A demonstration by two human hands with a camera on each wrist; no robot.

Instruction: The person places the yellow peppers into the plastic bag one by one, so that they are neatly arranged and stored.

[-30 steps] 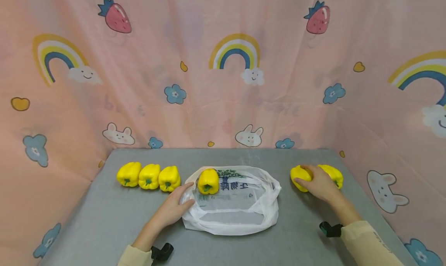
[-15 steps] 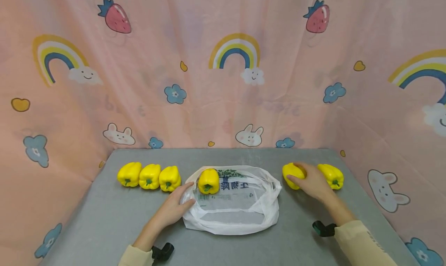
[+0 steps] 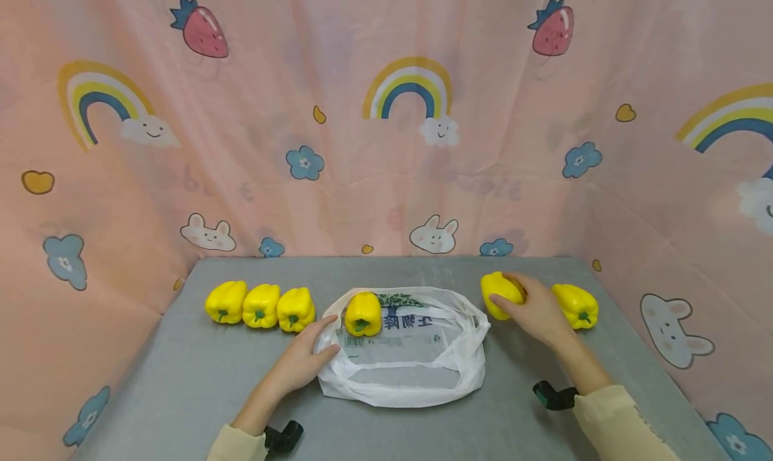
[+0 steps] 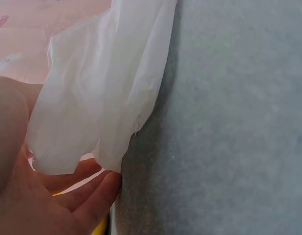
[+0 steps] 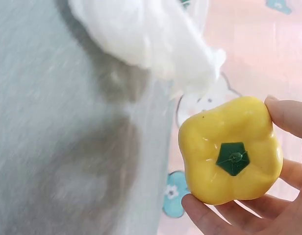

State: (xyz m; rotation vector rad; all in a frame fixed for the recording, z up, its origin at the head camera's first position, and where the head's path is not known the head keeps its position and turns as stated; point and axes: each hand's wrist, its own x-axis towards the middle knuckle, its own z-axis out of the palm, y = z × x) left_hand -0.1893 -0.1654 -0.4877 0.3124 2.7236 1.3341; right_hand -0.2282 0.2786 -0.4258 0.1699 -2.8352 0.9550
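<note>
A person's right hand [image 3: 536, 310] grips a glossy yellow bell pepper with a green stem [image 3: 500, 295] above a grey table [image 3: 398, 434], just beyond the right end of a white plastic carrier bag [image 3: 398, 397]. In the right wrist view, the fingers curve around the fruit's sides, the stem end facing the camera.

At the bag's opposite end, the left hand [image 3: 304, 355] touches the rim, its thumb and index finger spread apart. A second yellow pepper [image 3: 363, 315] sits within the bag's mouth, near that hand, beside dark printed characters and a green tree motif [image 3: 398, 300].

To the left, a first row pepper [image 3: 226, 302], a middle row pepper [image 3: 261, 306] and a third row pepper [image 3: 296, 310] stand side by side, the last just beside the left hand. One more yellow pepper [image 3: 576, 306] rests near the table's right edge, partly behind the right hand. Cream sleeves [image 3: 622, 424] cover both forearms, and a pink fabric backdrop [image 3: 362, 192] printed with rainbows, strawberries and rabbits hangs behind the table.
</note>
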